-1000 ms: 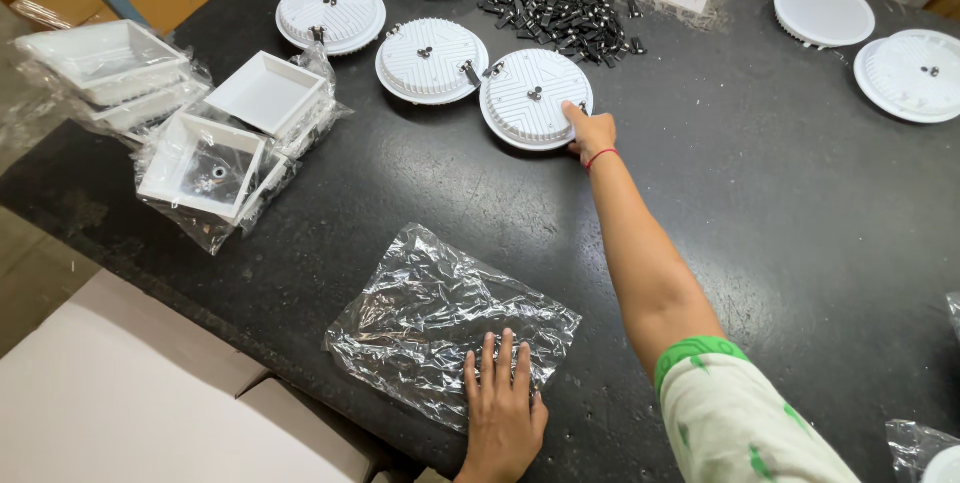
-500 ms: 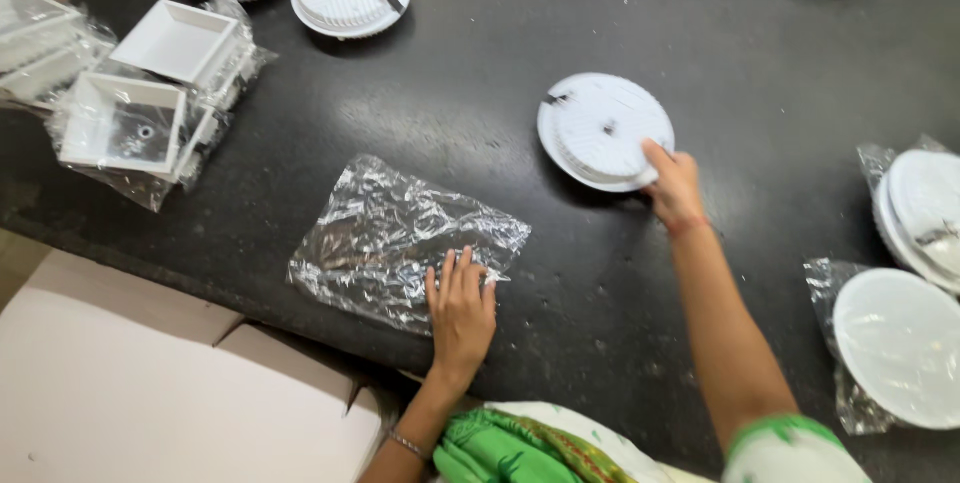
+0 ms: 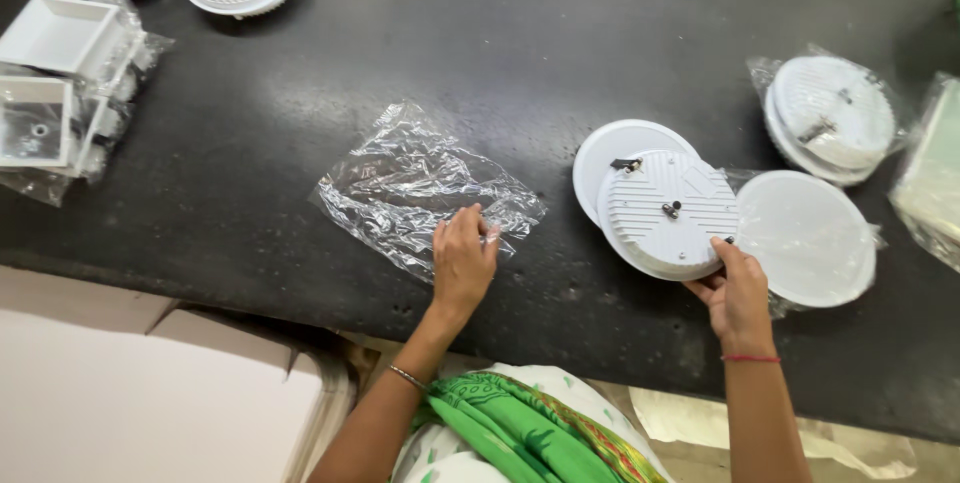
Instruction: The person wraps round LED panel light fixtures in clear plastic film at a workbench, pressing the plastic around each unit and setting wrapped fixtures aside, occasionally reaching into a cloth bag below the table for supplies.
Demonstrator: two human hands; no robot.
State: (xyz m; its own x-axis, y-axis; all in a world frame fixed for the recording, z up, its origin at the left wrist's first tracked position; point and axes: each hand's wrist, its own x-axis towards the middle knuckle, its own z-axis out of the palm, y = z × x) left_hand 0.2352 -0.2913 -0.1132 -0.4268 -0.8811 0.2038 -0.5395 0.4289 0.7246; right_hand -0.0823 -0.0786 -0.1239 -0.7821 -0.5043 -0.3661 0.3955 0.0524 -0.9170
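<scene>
The left hand [image 3: 463, 261] pinches the near edge of a crumpled clear plastic bag [image 3: 420, 186] lying flat on the black table [image 3: 520, 53]. The right hand [image 3: 738, 293] grips the rim of a round white ribbed light fitting [image 3: 668, 213], which seems to overlap a second white disc [image 3: 605, 148]. Bagged round fittings [image 3: 832, 115] sit right; bagged square white trays [image 3: 55, 83] sit left.

Bright, even daylight falls from above; the dark table [image 3: 560, 33] shows a soft pale sheen toward the top. The clear plastic bag [image 3: 420, 188] glints with small white highlights. Shadows are faint and short. Focus is sharp, with slight stretching at the frame edges
</scene>
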